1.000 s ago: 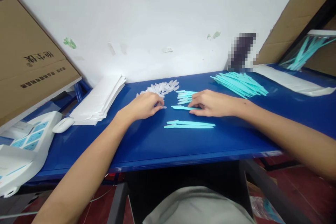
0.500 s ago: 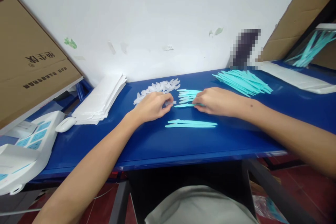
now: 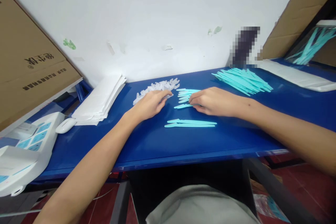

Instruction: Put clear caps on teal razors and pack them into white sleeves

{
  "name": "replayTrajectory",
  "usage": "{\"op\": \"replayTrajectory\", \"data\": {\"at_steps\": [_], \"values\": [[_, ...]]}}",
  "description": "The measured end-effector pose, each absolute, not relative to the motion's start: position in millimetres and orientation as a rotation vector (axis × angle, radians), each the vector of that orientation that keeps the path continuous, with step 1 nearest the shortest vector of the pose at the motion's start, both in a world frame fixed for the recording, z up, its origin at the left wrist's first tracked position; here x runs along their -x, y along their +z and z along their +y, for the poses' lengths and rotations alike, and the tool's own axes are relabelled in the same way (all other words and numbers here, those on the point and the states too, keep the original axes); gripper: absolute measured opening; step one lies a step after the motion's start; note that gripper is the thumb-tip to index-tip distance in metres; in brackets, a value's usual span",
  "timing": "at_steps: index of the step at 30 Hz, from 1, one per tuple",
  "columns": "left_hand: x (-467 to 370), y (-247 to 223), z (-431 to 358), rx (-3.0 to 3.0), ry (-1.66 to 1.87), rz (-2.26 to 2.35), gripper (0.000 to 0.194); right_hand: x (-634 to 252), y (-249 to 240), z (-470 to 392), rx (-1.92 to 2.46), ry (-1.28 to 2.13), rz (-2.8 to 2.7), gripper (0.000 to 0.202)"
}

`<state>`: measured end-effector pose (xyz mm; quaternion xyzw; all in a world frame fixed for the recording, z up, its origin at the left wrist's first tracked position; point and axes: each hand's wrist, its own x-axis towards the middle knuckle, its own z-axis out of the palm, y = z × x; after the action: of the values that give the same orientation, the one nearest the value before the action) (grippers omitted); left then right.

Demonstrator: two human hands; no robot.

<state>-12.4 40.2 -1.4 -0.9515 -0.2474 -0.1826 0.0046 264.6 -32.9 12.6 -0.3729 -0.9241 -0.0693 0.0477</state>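
My left hand (image 3: pixel 149 104) lies on the blue table (image 3: pixel 147 140) with its fingers stretched onto a pile of small clear plastic caps (image 3: pixel 156 87). My right hand (image 3: pixel 213 101) pinches one teal plastic stick (image 3: pixel 183 106), whose free end points left towards my left hand. Just behind it sits a small group of teal sticks (image 3: pixel 187 93). Two more teal sticks (image 3: pixel 190 123) lie side by side nearer to me. A large heap of the same sticks (image 3: pixel 243 79) is at the back right.
A stack of white sheets (image 3: pixel 101 96) and a white mouse (image 3: pixel 65 125) lie to the left, beside a white device (image 3: pixel 23 147). Cardboard boxes (image 3: pixel 28 59) flank both sides. White sheets (image 3: pixel 294 75) and a clear bag of teal sticks (image 3: pixel 312 43) are at the right.
My left hand brought a clear cap to the end of the stick in my right hand, then moved back to the cap pile. My right hand stayed nearly still with the stick.
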Motion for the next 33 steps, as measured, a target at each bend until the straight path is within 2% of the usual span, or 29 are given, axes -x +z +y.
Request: {"op": "replayTrajectory", "data": {"at_steps": [3, 8, 17, 26, 33], "values": [[12, -1, 40, 2.995, -0.527, -0.788, 0.029, -262, 13, -34, 1.239, -0.179, -2.830, 0.022], [10, -3, 43, 3.024, -0.430, -0.755, 0.030, -261, 12, -35, 1.365, -0.352, -2.805, 0.032], [11, -6, 44, 3.046, -0.404, -0.777, 0.035, -254, 15, -39, 1.335, -0.456, -2.922, 0.025], [12, -7, 47, 3.037, -0.389, -0.776, 0.040, -265, 10, -32, 1.222, -0.290, -2.853, 0.027], [11, -5, 46, 3.013, -0.325, -0.792, 0.044, -267, 9, -33, 1.211, -0.302, -2.765, 0.037]]}}
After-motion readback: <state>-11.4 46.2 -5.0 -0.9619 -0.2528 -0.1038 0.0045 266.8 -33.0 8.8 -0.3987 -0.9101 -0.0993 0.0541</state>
